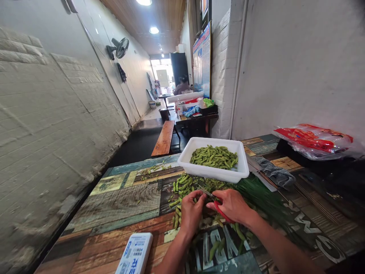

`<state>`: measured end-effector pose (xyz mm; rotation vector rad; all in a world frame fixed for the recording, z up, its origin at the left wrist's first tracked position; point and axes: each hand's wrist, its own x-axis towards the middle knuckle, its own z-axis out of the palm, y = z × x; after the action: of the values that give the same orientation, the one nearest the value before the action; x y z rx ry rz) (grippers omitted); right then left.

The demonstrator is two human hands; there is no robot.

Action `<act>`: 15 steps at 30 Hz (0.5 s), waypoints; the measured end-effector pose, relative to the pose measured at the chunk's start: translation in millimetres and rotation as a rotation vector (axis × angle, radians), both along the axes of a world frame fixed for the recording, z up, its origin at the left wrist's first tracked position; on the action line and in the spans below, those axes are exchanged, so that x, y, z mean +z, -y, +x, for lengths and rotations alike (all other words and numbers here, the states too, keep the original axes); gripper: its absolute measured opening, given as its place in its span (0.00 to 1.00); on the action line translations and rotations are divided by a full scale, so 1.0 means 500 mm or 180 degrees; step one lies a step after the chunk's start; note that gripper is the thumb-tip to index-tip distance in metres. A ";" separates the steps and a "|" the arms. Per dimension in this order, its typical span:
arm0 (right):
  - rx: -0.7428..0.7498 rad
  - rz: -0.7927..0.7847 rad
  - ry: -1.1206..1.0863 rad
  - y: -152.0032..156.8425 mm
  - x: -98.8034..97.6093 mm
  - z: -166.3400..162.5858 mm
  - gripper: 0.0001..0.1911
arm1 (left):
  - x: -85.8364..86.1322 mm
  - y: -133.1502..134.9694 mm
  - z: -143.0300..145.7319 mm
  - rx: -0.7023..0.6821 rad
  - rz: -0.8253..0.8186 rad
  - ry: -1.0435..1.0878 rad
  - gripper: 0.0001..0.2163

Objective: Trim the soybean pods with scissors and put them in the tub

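Observation:
My right hand (229, 205) is closed round the red handles of a pair of scissors (220, 211), whose blades reach left toward the other hand's fingertips. My left hand (192, 209) is pinched just beside the blades; whatever lies between its fingers is too small or hidden to make out. Around both hands lie loose green soybean pods (182, 184) and small trimmed bits. Beyond them stands a white plastic tub (186, 166) with a heap of soybean pods (213, 156) in it. A few more pods (217, 247) rest on the table between my forearms.
On the wood-patterned table (128, 198) sit a blue-and-white box (135, 253), long thin green stalks (261, 194), a knife (266, 181), a grey cloth (275, 172) and red-printed plastic packaging (316, 139). Past it are a bench (164, 139), a cluttered table (194, 118) and a seated person (181, 87).

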<state>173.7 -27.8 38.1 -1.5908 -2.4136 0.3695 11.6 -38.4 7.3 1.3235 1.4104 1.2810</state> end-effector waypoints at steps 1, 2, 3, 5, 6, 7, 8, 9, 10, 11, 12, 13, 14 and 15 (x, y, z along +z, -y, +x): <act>-0.0033 -0.0022 -0.0010 -0.001 0.001 0.000 0.23 | -0.001 -0.002 0.000 0.0051 -0.0077 0.0171 0.12; -0.0068 -0.0035 -0.0025 -0.002 0.001 -0.001 0.24 | -0.003 -0.005 0.000 0.0114 -0.0126 0.0329 0.13; -0.0105 -0.0042 -0.0048 -0.003 0.002 -0.001 0.24 | -0.004 -0.007 0.000 0.0167 -0.0175 0.0501 0.14; -0.0179 -0.0045 -0.0139 -0.006 0.003 0.000 0.24 | -0.006 -0.011 -0.002 0.0169 -0.0402 0.0982 0.18; -0.0211 -0.0047 -0.0207 -0.007 0.004 0.000 0.24 | -0.006 -0.013 -0.003 0.0108 -0.0590 0.1291 0.20; -0.0233 -0.0059 -0.0285 -0.007 0.004 0.000 0.24 | -0.005 -0.014 -0.004 0.0021 -0.0797 0.1621 0.22; -0.0245 -0.0085 -0.0362 -0.008 0.004 0.001 0.24 | -0.004 -0.016 -0.005 -0.0074 -0.0991 0.1938 0.23; -0.0242 -0.0117 -0.0429 -0.008 0.004 0.002 0.24 | -0.003 -0.017 -0.007 -0.0152 -0.1137 0.2215 0.24; -0.0225 -0.0153 -0.0481 -0.008 0.004 0.002 0.24 | -0.002 -0.018 -0.009 -0.0199 -0.1232 0.2436 0.24; -0.0201 -0.0184 -0.0517 -0.007 0.003 0.003 0.24 | -0.001 -0.019 -0.010 -0.0209 -0.1284 0.2603 0.24; -0.0178 -0.0209 -0.0535 -0.007 0.002 0.003 0.25 | -0.001 -0.019 -0.012 -0.0203 -0.1305 0.2723 0.23; -0.0161 -0.0226 -0.0539 -0.007 0.000 0.004 0.25 | 0.000 -0.020 -0.012 -0.0195 -0.1301 0.2807 0.22; -0.0151 -0.0234 -0.0535 -0.006 -0.001 0.004 0.25 | 0.000 -0.020 -0.013 -0.0187 -0.1277 0.2866 0.22; -0.0138 -0.0238 -0.0530 -0.006 -0.003 0.004 0.25 | 0.000 -0.021 -0.013 -0.0180 -0.1238 0.2907 0.21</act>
<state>175.8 -24.6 36.5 -1.5726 -2.2618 0.5668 5.1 -28.2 7.3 0.3967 0.8780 1.2428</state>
